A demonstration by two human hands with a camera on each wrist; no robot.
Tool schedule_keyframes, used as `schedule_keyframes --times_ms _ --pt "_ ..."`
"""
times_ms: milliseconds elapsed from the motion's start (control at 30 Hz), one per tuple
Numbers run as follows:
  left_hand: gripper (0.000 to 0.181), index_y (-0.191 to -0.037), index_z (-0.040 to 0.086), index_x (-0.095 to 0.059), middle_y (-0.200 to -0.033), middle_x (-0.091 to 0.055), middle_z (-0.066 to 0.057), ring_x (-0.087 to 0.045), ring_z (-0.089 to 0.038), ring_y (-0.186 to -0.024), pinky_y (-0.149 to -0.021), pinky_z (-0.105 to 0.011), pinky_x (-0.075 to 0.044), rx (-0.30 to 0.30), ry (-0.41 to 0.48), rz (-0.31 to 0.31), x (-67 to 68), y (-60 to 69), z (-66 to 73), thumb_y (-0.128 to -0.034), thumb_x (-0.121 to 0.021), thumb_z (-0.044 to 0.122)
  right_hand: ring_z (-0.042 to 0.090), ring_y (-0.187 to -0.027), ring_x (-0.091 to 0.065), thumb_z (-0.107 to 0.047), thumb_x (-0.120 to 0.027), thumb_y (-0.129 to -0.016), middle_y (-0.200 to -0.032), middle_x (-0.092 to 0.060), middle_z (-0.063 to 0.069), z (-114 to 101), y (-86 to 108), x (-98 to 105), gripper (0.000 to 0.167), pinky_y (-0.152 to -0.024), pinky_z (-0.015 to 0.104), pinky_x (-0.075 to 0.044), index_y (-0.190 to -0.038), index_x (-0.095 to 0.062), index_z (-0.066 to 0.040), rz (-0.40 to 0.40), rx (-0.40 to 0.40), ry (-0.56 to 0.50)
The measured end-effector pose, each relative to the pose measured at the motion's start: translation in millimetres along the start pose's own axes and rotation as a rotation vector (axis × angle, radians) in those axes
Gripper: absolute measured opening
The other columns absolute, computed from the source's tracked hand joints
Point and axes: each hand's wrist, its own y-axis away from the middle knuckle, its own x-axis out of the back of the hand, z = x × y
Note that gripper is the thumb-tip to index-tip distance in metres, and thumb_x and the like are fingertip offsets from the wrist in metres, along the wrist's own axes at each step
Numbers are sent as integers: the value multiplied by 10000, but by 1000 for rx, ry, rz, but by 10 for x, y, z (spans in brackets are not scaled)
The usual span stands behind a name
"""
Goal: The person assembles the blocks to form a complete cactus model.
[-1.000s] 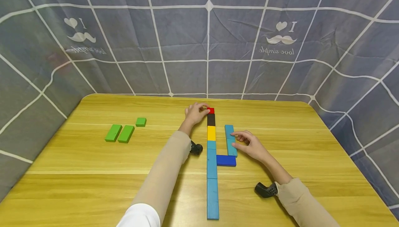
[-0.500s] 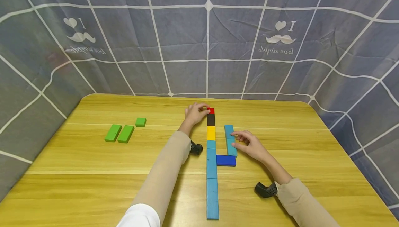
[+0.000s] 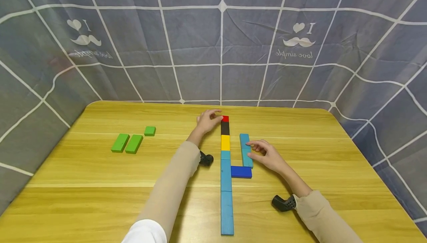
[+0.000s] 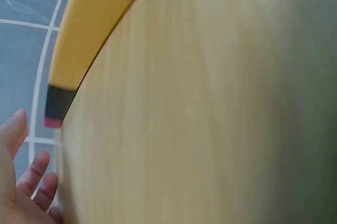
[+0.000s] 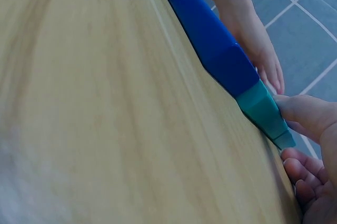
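Observation:
A long straight row of flat blocks runs down the middle of the table: a small red block (image 3: 225,118) at the far end, then a black block (image 3: 225,128), a yellow block (image 3: 225,143) and several light blue blocks (image 3: 227,213). My left hand (image 3: 207,122) is just left of the red block; in the left wrist view its thumb and fingers are spread, apart from the row. A dark blue block (image 3: 241,172) sticks out rightward from the row. Two light blue blocks (image 3: 247,160) extend away from its right end. Relaxed fingers of my right hand (image 3: 269,157) touch these two.
Three green blocks, two oblong (image 3: 134,144) and one small (image 3: 150,131), lie on the left of the wooden table (image 3: 83,202). Grey curtains (image 3: 186,39) with white grid lines stand behind and at both sides. A black device (image 3: 283,203) sits at the right wrist.
My left hand has drawn slightly left from the red block, and its index finger has lifted off. The right hand stays at the two light blue blocks.

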Motion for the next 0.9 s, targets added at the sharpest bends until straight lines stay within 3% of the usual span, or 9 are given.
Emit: schedule_keyframes --times_ms 100,233,367,500,667,900 --pt "374 -1231 92 -572 -1019 -568 -118 -520 -265 -951 -880 -451 -282 -42 84 23 87 27 -25 -892 -594 247 292 -840 -461 -44 -643 -833 -947 -519 217 -3 -1 -4 337 -733 281 -391 -1151 -581 48 0 1 0" --pt "379 -1220 47 -565 -1024 -546 -170 -492 -284 -880 -804 -386 -359 -90 145 48 270 107 -27 -880 -613 209 281 -833 -455 -45 -642 -833 -946 -516 211 -10 -1 -6 336 -730 273 -387 -1151 -582 46 0 -1 3" --pt "380 -1204 24 -562 -1054 -536 -215 -467 -298 -926 -810 -372 -374 -134 166 65 494 257 -20 -863 -634 174 284 -829 -451 -42 -640 -835 -943 -512 223 -16 -1 -7 335 -730 278 -385 -1151 -580 49 -1 4 3" --pt "398 -1213 34 -551 -1057 -520 -211 -460 -356 -978 -847 -438 -364 -143 170 75 719 485 -43 -850 -649 163 289 -830 -447 -43 -638 -836 -943 -511 227 -11 -3 -4 334 -730 278 -382 -1152 -579 48 0 3 5" --pt "425 -1218 60 -541 -1089 -497 -213 -433 -389 -1002 -823 -472 -355 -101 132 89 963 841 -164 -836 -670 191 285 -837 -455 -50 -642 -835 -942 -518 205 1 -13 -9 338 -733 277 -387 -1153 -581 46 2 1 10" --pt "426 -1199 24 -542 -1071 -504 -229 -431 -376 -963 -788 -468 -354 -64 92 180 1252 1317 -370 -816 -688 141 290 -826 -449 -46 -642 -834 -938 -515 202 11 -16 -11 335 -722 269 -379 -1150 -582 49 3 2 2"
